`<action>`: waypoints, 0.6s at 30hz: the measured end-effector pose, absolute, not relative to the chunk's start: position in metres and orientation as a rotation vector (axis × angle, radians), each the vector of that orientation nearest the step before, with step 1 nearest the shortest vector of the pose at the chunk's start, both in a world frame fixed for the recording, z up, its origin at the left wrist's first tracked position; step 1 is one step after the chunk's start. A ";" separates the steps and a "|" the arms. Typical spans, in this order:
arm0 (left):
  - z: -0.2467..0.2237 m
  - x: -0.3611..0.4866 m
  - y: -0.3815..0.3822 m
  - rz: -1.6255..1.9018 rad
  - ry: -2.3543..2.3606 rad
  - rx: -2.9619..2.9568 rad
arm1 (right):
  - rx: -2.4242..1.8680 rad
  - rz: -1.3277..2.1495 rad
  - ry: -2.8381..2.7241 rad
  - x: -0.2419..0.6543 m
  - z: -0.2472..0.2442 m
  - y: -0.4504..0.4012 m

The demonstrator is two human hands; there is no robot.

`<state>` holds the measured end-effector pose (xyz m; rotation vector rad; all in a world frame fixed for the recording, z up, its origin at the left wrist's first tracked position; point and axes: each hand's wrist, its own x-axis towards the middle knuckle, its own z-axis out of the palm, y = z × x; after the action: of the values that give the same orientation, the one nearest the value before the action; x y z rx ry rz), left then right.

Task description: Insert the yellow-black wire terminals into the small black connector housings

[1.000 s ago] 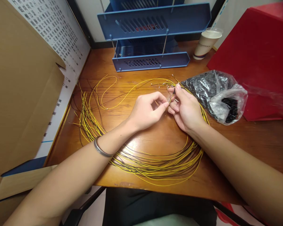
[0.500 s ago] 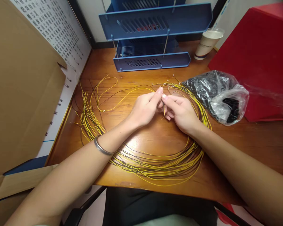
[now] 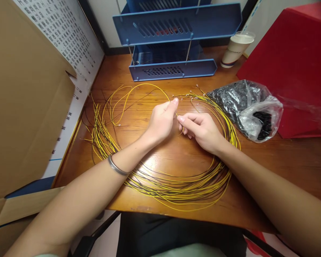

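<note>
My left hand (image 3: 163,119) is closed, thumb pressed on a thin yellow wire (image 3: 152,84) that arches up and away to the left. Just right of it, my right hand (image 3: 200,129) pinches the same wire close to its end; a short tail hangs below the fingertips. Around both hands, a loose ring of yellow and dark wires (image 3: 176,191) lies on the wooden table (image 3: 155,157). Small metal tips (image 3: 192,95) show on several wire ends beyond the right hand.
A clear plastic bag of small black pieces (image 3: 243,107) lies to the right, against a red box (image 3: 289,71). Behind stand a blue file tray (image 3: 173,70) and a paper cup (image 3: 237,50). A cardboard box (image 3: 29,96) rises at the left.
Both hands have shifted slightly left and the fingertips sit a little lower. The held yellow wire now bows higher in a larger arch behind the left hand.
</note>
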<state>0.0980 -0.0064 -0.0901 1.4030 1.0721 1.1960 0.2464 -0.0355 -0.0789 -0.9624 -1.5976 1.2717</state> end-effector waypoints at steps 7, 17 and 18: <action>-0.085 0.096 -0.002 1.335 1.140 1.399 | -0.981 1.321 -1.543 0.246 -0.079 -0.038; -0.085 0.098 -0.008 1.308 1.043 1.476 | -0.977 1.285 -1.543 0.245 -0.079 -0.037; -0.084 0.097 -0.005 1.343 1.089 1.439 | -0.984 1.269 -1.589 0.244 -0.078 -0.038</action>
<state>0.0968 -0.0047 -0.0841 1.4394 1.0890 1.3433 0.2445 -0.0384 -0.0779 -0.9839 -1.5885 1.2689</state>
